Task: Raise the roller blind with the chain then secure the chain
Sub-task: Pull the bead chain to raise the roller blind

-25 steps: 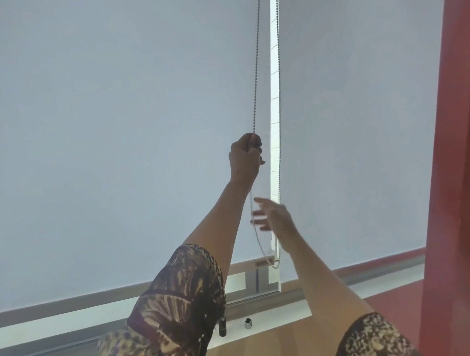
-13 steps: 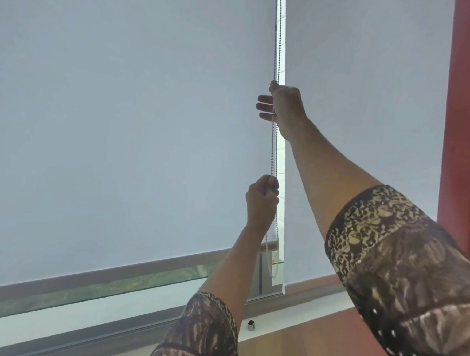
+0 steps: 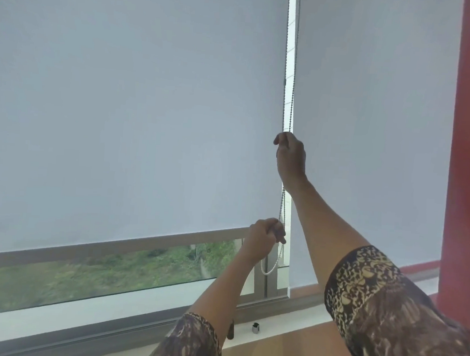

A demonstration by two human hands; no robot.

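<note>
Both the right hand (image 3: pixel 291 156) and left hand (image 3: pixel 263 236) grip the bead chain (image 3: pixel 284 98); roller blind (image 3: pixel 127 109) barely raised, securing not yet done.

The right hand (image 3: pixel 291 156) now sits lower on the beaded metal chain (image 3: pixel 286 70), the left hand (image 3: pixel 263 236) drops near the grey roller blind's (image 3: pixel 127 109) bottom rail, which rides higher, showing more greenery.

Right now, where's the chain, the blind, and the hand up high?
chain (image 3: pixel 285 70), head view, on the strand above the upper hand.
blind (image 3: pixel 128 101), head view, middle of the fabric.
right hand (image 3: pixel 291 154), head view, back of the hand, closed on the chain.
</note>
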